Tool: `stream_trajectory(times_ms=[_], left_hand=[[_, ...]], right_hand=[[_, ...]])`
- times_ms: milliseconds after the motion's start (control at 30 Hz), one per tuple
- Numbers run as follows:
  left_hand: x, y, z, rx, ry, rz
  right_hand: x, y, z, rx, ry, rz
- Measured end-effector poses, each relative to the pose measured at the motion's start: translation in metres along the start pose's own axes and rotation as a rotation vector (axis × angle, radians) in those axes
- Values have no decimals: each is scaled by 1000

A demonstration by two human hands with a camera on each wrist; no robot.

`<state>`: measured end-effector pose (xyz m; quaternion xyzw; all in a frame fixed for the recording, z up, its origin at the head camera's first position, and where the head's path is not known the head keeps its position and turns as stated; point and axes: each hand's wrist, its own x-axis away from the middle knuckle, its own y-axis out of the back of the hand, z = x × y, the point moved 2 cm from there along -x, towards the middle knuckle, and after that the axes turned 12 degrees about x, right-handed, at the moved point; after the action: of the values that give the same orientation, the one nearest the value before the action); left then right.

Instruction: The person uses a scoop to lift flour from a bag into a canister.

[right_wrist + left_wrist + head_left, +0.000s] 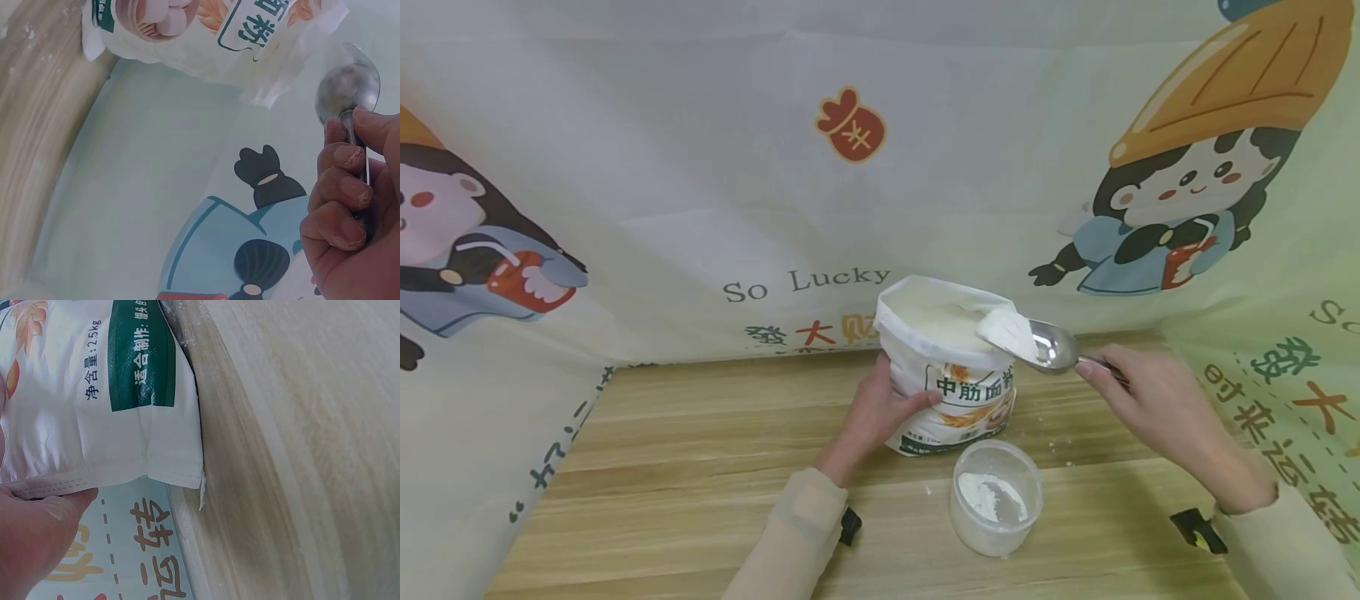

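An open white bag of flour (913,367) with green lettering stands upright near the back of the table. My left hand (876,408) holds its left side, the thumb lying across the front; the fingers behind are hidden. In the left wrist view, part of that hand (37,537) lies against the bag's stitched bottom edge. My right hand (1161,404) grips the handle of a metal scoop (1057,346), its fingers curled round it. White flour (1009,332) is heaped in the scoop, which is level with the bag's right rim. The right wrist view shows the scoop's underside (347,94).
In front of the bag stands a round clear plastic tub (992,537) with some flour inside. Specks of flour dot the wooden table (700,467) to the bag's right. A printed cloth (700,167) encloses the back and sides.
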<state>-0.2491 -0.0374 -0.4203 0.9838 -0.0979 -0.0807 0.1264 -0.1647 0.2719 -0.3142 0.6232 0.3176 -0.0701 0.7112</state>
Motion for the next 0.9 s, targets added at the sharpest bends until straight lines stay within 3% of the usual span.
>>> stream_trajectory(times_ms=[333,600,900], left_hand=[[0,-1,-1,4,10,5],[0,0,-1,3,5,0],[0,-1,0,0,0,5]], right_hand=[[20,8,-1,2,-11,6],[40,9,0,2,-43,71],[59,8,1,-30,-19,74]])
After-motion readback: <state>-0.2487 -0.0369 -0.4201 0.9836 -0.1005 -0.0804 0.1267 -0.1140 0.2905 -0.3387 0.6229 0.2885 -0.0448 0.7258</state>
